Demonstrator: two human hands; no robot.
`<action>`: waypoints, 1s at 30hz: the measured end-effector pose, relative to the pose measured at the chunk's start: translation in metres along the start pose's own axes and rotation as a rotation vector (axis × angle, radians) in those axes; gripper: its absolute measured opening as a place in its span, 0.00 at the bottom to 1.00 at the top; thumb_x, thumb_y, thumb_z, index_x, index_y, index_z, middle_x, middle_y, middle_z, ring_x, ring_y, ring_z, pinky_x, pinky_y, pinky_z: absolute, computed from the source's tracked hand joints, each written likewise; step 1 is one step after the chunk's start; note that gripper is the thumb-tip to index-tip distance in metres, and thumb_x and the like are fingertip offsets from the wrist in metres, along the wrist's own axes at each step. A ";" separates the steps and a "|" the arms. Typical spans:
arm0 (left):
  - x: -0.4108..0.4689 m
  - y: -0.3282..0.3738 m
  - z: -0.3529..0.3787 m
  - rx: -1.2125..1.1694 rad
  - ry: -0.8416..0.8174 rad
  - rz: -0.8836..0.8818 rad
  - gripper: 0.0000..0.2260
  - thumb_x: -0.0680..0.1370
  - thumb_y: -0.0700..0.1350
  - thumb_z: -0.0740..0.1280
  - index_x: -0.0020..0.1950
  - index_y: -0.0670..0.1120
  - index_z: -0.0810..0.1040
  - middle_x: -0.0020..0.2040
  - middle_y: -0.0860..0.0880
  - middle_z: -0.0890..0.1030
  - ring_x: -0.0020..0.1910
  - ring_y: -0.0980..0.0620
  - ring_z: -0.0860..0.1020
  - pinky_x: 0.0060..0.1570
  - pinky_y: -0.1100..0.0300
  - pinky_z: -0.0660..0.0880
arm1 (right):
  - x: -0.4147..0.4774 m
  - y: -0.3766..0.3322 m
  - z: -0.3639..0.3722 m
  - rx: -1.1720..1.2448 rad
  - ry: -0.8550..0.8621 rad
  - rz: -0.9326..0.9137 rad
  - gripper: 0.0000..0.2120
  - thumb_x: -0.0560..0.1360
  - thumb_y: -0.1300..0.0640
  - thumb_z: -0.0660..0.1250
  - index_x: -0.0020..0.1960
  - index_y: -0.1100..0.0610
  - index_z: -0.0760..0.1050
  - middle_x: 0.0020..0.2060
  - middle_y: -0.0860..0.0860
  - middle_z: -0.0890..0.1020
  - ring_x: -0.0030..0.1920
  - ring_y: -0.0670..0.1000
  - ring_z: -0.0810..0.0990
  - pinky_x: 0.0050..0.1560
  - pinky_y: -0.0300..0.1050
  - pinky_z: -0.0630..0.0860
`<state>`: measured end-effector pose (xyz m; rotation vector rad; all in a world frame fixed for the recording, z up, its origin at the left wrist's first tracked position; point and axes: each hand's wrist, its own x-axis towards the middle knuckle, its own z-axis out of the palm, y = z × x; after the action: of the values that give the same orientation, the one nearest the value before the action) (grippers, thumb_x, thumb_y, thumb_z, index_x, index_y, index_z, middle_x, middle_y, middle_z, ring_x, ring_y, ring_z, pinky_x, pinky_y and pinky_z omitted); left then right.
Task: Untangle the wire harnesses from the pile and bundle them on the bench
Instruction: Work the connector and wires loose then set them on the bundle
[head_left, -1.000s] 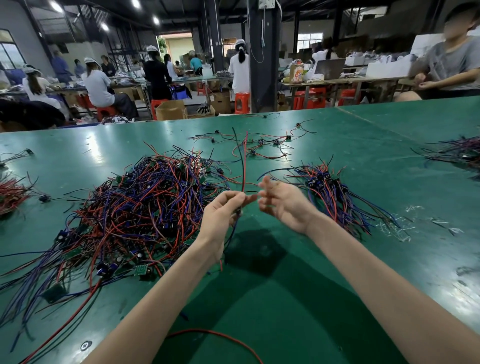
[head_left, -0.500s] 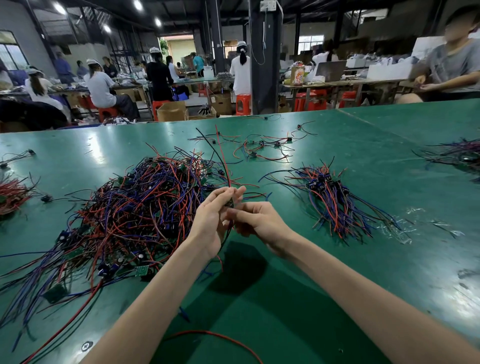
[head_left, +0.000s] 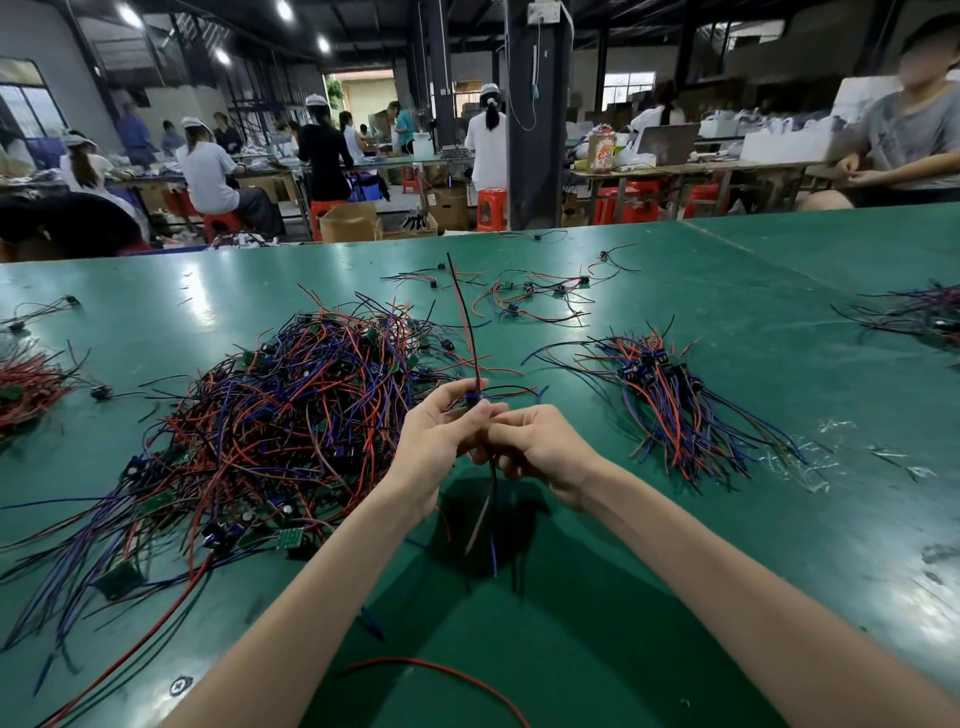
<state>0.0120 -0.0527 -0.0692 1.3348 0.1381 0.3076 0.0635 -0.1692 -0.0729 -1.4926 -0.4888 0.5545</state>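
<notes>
The tangled pile (head_left: 270, 415) was spread on the green bench (head_left: 597, 649) at left. One wire harness (head_left: 469, 343) was held upright beside it, pinched by the left hand (head_left: 436, 447) and gripped lower by the right hand (head_left: 543, 449); a sorted bundle (head_left: 670, 410) was laid further right.
</notes>
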 end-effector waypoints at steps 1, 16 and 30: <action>0.001 -0.001 -0.001 -0.003 0.007 0.013 0.10 0.78 0.35 0.65 0.58 0.42 0.75 0.42 0.44 0.84 0.36 0.51 0.81 0.35 0.62 0.77 | 0.000 -0.001 -0.002 -0.016 -0.021 0.006 0.09 0.76 0.66 0.64 0.40 0.61 0.80 0.27 0.51 0.80 0.21 0.42 0.68 0.22 0.32 0.63; 0.005 0.005 -0.016 0.092 -0.071 -0.017 0.15 0.73 0.31 0.68 0.54 0.47 0.79 0.43 0.41 0.77 0.44 0.45 0.79 0.42 0.60 0.79 | -0.002 0.004 -0.003 -0.139 -0.018 -0.048 0.05 0.74 0.66 0.67 0.41 0.62 0.81 0.28 0.50 0.82 0.21 0.42 0.70 0.20 0.32 0.64; 0.009 0.014 -0.018 -0.199 0.115 0.120 0.14 0.73 0.29 0.67 0.58 0.37 0.75 0.38 0.42 0.79 0.30 0.49 0.81 0.37 0.59 0.81 | 0.000 0.009 -0.005 -0.389 0.000 -0.128 0.08 0.71 0.57 0.74 0.34 0.57 0.80 0.32 0.53 0.84 0.24 0.46 0.74 0.25 0.35 0.70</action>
<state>0.0134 -0.0302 -0.0591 1.1306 0.1209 0.4881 0.0665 -0.1729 -0.0818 -1.8139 -0.7162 0.3709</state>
